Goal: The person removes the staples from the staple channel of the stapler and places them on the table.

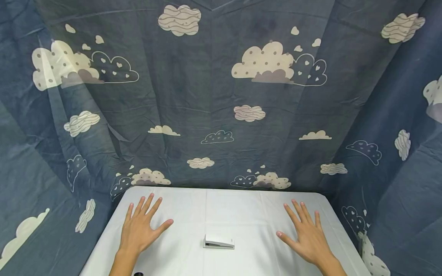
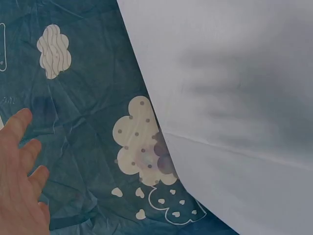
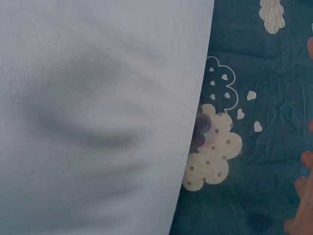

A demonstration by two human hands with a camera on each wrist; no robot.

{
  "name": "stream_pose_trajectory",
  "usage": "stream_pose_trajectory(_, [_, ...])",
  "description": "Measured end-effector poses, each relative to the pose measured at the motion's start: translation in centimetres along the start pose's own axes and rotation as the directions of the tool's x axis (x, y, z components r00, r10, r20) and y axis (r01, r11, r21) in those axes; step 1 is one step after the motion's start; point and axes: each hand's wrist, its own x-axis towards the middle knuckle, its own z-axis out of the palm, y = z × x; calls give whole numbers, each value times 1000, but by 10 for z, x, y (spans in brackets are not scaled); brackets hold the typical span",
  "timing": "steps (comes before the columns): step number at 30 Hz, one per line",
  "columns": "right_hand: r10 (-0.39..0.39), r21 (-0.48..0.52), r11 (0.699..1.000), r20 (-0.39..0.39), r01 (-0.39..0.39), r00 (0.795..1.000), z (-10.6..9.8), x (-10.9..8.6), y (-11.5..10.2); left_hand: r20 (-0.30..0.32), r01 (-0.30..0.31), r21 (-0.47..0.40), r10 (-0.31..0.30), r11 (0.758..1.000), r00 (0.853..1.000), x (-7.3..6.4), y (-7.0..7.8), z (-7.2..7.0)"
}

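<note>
A white stapler [image 1: 219, 242] lies on the white table between the two hands in the head view, its long side running left to right. To its left is my left hand [image 1: 139, 230], fingers straight and spread, holding nothing. My right hand [image 1: 307, 239] is on the other side of the stapler, also spread and holding nothing. Both hands are apart from the stapler. In the left wrist view the left hand [image 2: 22, 181] shows at the left edge. Only bits of the right hand [image 3: 304, 196] appear at the right edge of the right wrist view.
The white table [image 1: 238, 207] has rounded far corners and faint crease lines. A dark blue curtain [image 1: 193, 96] with printed clouds hangs behind it and along both sides. A small dark round object [image 1: 138, 274] is partly visible at the bottom edge, near the left forearm.
</note>
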Motion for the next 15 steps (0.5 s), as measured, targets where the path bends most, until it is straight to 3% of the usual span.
stream_pose_trajectory(15, [2,70,998,51,-6,999,10,13,-30,49,-3,-85,7,996,999,-1,4,18])
